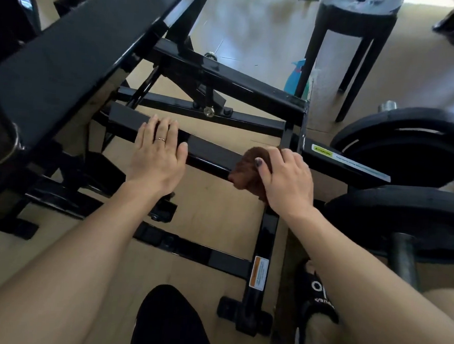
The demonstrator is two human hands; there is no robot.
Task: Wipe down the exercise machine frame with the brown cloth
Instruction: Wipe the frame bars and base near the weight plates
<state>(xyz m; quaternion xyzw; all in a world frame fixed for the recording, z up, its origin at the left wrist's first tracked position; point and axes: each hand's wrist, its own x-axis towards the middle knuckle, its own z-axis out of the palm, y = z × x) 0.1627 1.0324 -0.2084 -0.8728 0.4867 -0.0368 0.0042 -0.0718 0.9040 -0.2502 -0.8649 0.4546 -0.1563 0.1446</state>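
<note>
The brown cloth (pixel 248 170) is bunched under the right hand (pixel 286 180), whose fingers (pixel 260 166) curl over it and press it onto a black crossbar (pixel 208 152) of the exercise machine frame (pixel 226 81). The thumb, with a dark-painted nail, lies against the side of the cloth nearest the other hand. A fold of the cloth hangs below the bar, just under the thumb.

Along the same bar, away from the cloth, the left hand (pixel 159 154) lies flat with its fingers straight and close together, reaching over the bar's top face; a ring (pixel 160 139) sits on one finger. It holds nothing and only rests on the metal. A bare stretch of bar separates the two hands.

Beyond the right fingers, the bar meets an upright post and a beam bearing a yellow caution label (pixel 322 152). Past that lie black weight plates (pixel 405 145). Beyond the left fingers runs a long padded bench (pixel 76 48), slanting up and away. Farther out past the frame stand a black stool (pixel 354 28) and a blue spray bottle (pixel 295 77) on the pale wood floor (pixel 218 206). Below the wrists, nearer the person, a lower frame rail carries an orange warning sticker (pixel 259 272), and a foot in a black sandal (pixel 316 297) sits beside it.
</note>
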